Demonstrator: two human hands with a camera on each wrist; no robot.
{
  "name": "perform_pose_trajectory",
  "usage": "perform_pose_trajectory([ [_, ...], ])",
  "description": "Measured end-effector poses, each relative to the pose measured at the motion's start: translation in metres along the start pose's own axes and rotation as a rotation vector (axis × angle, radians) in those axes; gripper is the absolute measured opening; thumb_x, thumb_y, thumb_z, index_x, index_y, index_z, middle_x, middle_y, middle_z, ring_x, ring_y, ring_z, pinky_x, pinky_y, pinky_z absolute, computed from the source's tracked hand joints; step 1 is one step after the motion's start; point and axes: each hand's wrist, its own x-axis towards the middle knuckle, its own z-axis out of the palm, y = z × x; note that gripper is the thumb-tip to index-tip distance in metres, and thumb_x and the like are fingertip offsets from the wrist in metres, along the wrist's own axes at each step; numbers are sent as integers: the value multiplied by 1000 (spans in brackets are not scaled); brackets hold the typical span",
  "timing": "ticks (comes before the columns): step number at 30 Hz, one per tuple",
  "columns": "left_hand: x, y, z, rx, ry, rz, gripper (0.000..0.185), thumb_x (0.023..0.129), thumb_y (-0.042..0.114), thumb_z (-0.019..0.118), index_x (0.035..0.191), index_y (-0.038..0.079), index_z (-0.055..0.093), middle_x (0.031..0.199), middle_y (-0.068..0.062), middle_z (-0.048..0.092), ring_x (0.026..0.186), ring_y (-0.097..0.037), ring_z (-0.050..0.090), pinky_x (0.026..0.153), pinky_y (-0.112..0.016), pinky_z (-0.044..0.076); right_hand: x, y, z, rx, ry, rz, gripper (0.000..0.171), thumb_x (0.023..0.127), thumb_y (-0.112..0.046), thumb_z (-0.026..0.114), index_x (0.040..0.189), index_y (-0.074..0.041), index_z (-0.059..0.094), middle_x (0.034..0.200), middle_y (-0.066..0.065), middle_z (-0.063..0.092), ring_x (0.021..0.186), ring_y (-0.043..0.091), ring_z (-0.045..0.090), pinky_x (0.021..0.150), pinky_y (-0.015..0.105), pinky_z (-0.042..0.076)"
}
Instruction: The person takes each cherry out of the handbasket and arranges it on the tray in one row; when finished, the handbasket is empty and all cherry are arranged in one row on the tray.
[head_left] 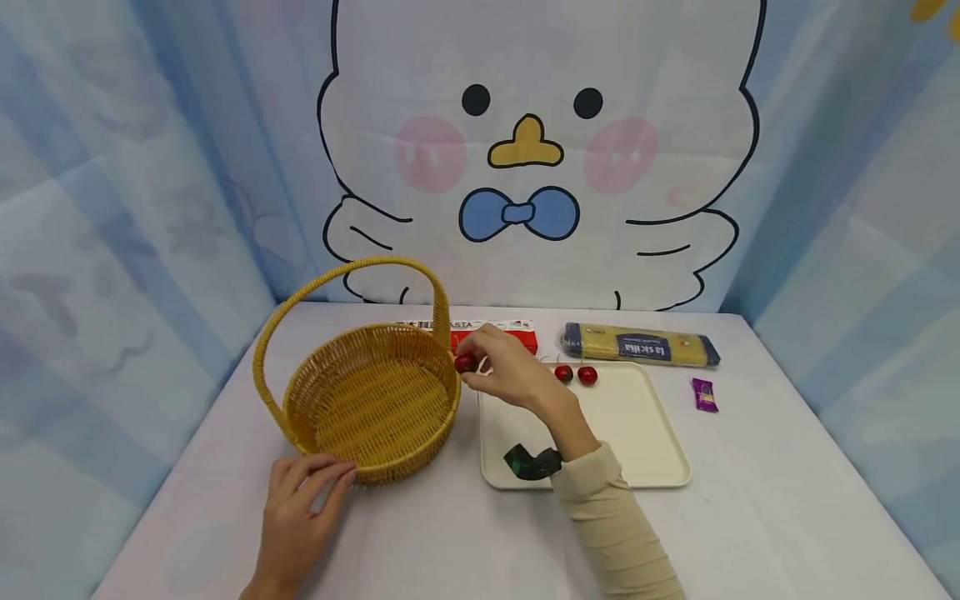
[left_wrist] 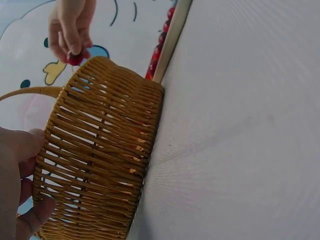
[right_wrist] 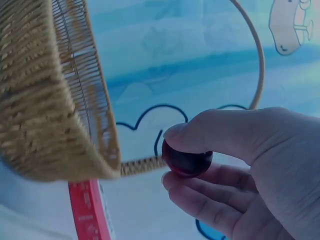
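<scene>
A round wicker basket [head_left: 382,400] with a tall arched handle stands on the left of the table. My left hand [head_left: 303,508] holds its near rim, with thumb and fingers on either side of the woven edge [left_wrist: 50,130]. Between thumb and fingertips my right hand [head_left: 506,367] pinches a dark red cherry [right_wrist: 187,161], close to the basket's right rim and raised above the tray. The cream tray [head_left: 622,433] lies to the right of the basket. Two cherries [head_left: 587,376] show at its back edge; in the left wrist view several cherries [left_wrist: 162,37] line up behind its rim.
Behind the basket and right hand lies a red and white pasta box [head_left: 525,337]. A yellow and blue pasta packet [head_left: 641,345] is at the back right, with a small purple wrapped snack [head_left: 704,395] in front of it. Printed curtains enclose the table's back and sides.
</scene>
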Motion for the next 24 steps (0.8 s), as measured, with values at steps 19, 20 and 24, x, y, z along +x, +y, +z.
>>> perform_pose_trajectory([
  [19,-2,1,1,17,-15,-18,42,101,39,60,91,3,79,92,-6,68,93,-23,51,90,-18,33,-43,70,-22,-86,103,169,33,92,-15,72,123,-7,65,117,9,62,108,27,63,93,43,54],
  [20,-2,1,1,18,-16,-19,42,101,40,60,91,3,79,92,-6,68,93,-23,51,90,-18,33,-44,75,-23,-81,104,183,32,93,-15,72,123,-7,65,117,10,62,108,27,64,93,43,54],
  [24,-1,2,-1,33,-41,-28,45,102,40,58,91,2,78,93,-7,68,93,-23,50,89,-19,32,-49,96,-29,-55,127,253,34,93,-15,72,124,-5,64,119,12,62,107,29,64,92,44,55],
])
